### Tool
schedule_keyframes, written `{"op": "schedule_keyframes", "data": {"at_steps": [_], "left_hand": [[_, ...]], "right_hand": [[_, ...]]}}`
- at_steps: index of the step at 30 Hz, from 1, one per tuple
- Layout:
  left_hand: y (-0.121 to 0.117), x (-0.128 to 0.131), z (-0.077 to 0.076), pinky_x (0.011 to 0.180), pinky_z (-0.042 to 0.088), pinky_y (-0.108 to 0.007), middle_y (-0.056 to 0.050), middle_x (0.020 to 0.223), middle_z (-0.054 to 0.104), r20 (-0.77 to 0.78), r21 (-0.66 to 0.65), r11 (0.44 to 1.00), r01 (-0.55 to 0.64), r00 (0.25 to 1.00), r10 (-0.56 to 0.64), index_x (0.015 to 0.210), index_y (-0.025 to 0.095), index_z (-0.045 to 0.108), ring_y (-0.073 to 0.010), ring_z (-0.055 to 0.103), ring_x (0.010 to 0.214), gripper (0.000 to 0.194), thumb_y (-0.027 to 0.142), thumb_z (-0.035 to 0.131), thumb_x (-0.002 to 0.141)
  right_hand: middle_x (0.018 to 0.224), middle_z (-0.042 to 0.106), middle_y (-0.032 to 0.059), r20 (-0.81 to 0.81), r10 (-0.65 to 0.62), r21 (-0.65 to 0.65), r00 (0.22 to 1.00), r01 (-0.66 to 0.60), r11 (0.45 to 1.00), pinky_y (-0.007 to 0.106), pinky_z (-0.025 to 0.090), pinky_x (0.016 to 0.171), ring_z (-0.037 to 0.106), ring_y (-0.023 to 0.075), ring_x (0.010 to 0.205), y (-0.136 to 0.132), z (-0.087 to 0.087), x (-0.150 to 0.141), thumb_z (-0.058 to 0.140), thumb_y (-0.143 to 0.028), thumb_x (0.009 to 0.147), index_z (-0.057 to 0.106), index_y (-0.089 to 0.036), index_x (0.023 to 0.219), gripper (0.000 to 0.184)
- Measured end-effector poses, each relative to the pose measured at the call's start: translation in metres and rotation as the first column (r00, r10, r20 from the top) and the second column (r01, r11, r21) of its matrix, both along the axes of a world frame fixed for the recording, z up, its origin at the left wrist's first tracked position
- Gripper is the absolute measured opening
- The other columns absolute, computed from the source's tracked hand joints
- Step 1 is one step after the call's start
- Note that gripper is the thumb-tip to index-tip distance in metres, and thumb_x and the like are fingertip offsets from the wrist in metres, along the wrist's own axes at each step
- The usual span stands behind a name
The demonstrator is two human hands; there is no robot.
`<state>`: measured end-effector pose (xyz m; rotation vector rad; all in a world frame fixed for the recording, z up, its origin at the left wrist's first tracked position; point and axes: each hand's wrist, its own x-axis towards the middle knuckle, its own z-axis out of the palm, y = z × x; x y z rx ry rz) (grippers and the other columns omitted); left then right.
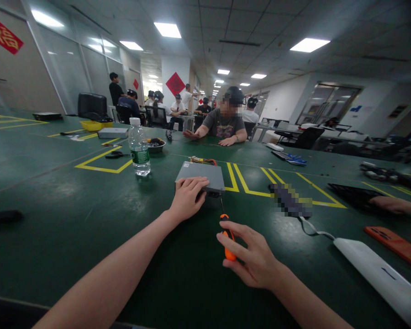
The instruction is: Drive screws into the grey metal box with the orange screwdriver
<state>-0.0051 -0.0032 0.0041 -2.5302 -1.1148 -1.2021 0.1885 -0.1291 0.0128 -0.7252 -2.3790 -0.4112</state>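
A grey metal computer power supply (205, 176) lies on the green table, with a bundle of coloured wires at its far edge. My left hand (190, 196) grips its near left part, fingers over the top and the thumb along the near side. Between the fingers of my right hand (251, 253) is a screwdriver (229, 244) with an orange and black handle. Its thin shaft points away from me to the near side of the power supply, close to the right corner. Whether the tip sits in a screw is too small to tell.
To the left stands a clear water bottle (139, 148), with a metal bowl (156, 145) behind it. On the right lie a pixelated dark phone-like object (290, 200), a white power bank (380, 274) and an orange phone (397, 244). Across the table sits a person (226, 121).
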Motion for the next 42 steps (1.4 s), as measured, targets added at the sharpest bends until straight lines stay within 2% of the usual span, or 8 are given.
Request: {"op": "schedule_keyframes", "data": {"at_steps": [6, 12, 16, 20, 26, 30, 34, 42], "left_hand": [[-0.0007, -0.0003, 0.0011, 0.092, 0.027, -0.039, -0.001, 0.124, 0.057, -0.003, -0.003, 1.000, 0.003, 1.000, -0.003, 0.114, 0.025, 0.052, -0.0192, 0.048, 0.114, 0.029, 0.022, 0.045, 0.086], [-0.0007, 0.0001, 0.0014, 0.092, 0.028, -0.039, -0.002, 0.123, 0.057, -0.007, -0.010, 1.000, -0.001, 1.000, 0.001, 0.114, 0.025, 0.053, -0.0201, 0.048, 0.114, 0.029, 0.021, 0.045, 0.086], [-0.0003, -0.0001, 0.0008, 0.092, 0.028, -0.039, -0.002, 0.123, 0.057, -0.006, -0.008, 1.000, -0.004, 1.000, 0.004, 0.114, 0.026, 0.053, -0.0199, 0.049, 0.113, 0.031, 0.021, 0.047, 0.085], [-0.0006, 0.0003, 0.0008, 0.093, 0.027, -0.039, -0.002, 0.123, 0.057, -0.006, -0.011, 1.000, -0.009, 1.000, 0.009, 0.115, 0.026, 0.053, -0.0201, 0.049, 0.113, 0.031, 0.021, 0.047, 0.085], [-0.0005, 0.0003, 0.0011, 0.092, 0.028, -0.039, -0.002, 0.123, 0.057, 0.002, -0.007, 1.000, 0.001, 1.000, -0.001, 0.114, 0.026, 0.053, -0.0199, 0.049, 0.113, 0.030, 0.022, 0.046, 0.086], [0.0003, -0.0005, 0.0009, 0.092, 0.027, -0.039, -0.001, 0.124, 0.056, -0.006, -0.011, 1.000, 0.004, 1.000, -0.004, 0.115, 0.026, 0.052, -0.0197, 0.048, 0.114, 0.030, 0.022, 0.046, 0.086], [-0.0001, -0.0006, 0.0006, 0.092, 0.028, -0.038, -0.001, 0.124, 0.056, -0.004, -0.008, 1.000, 0.001, 1.000, -0.001, 0.115, 0.026, 0.052, -0.0195, 0.048, 0.113, 0.031, 0.022, 0.047, 0.085], [-0.0002, -0.0002, 0.0007, 0.092, 0.028, -0.039, -0.002, 0.124, 0.056, -0.002, -0.007, 1.000, 0.002, 1.000, -0.002, 0.115, 0.026, 0.053, -0.0204, 0.048, 0.114, 0.031, 0.021, 0.046, 0.085]], "right_hand": [[0.109, 0.058, 0.0185, -0.050, 0.030, 0.027, 0.998, -0.029, 0.999, 0.031, 0.053, 0.067, 0.063, 0.0190, 0.083, 0.0025, -0.0063, -0.0039, 0.050, -0.036, 0.088, 0.046, -0.015, 0.107, 0.029], [0.113, 0.054, 0.0182, -0.067, 0.046, -0.080, 0.997, -0.052, 0.995, 0.037, 0.052, 0.080, 0.056, 0.0238, 0.106, 0.0025, -0.0051, 0.0006, 0.041, -0.035, 0.090, 0.039, -0.013, 0.118, 0.036], [0.115, 0.051, 0.0181, 0.035, 0.007, -0.025, 0.999, -0.006, 1.000, 0.037, 0.052, 0.074, 0.058, 0.0239, 0.099, 0.0014, -0.0028, -0.0017, 0.041, -0.033, 0.090, 0.047, -0.016, 0.116, 0.032], [0.111, 0.055, 0.0178, -0.025, 0.015, -0.002, 1.000, -0.015, 1.000, 0.033, 0.053, 0.070, 0.060, 0.0218, 0.091, 0.0022, -0.0075, -0.0046, 0.050, -0.034, 0.087, 0.046, -0.015, 0.109, 0.030], [0.114, 0.053, 0.0179, -0.065, 0.036, -0.093, 0.997, -0.042, 0.995, 0.036, 0.052, 0.078, 0.056, 0.0230, 0.102, 0.0012, -0.0075, -0.0017, 0.043, -0.035, 0.089, 0.041, -0.013, 0.115, 0.035], [0.115, 0.052, 0.0176, 0.037, 0.007, -0.060, 0.999, -0.005, 0.998, 0.037, 0.051, 0.075, 0.057, 0.0233, 0.099, -0.0007, -0.0031, -0.0030, 0.040, -0.031, 0.090, 0.046, -0.016, 0.118, 0.032], [0.112, 0.054, 0.0178, 0.007, 0.014, -0.021, 1.000, -0.014, 1.000, 0.035, 0.052, 0.072, 0.059, 0.0218, 0.091, 0.0003, -0.0061, -0.0063, 0.049, -0.034, 0.088, 0.048, -0.015, 0.109, 0.029], [0.115, 0.054, 0.0179, -0.007, 0.026, -0.110, 1.000, -0.027, 0.994, 0.038, 0.051, 0.078, 0.057, 0.0237, 0.101, 0.0007, -0.0060, -0.0016, 0.042, -0.035, 0.089, 0.044, -0.014, 0.116, 0.034]]}}
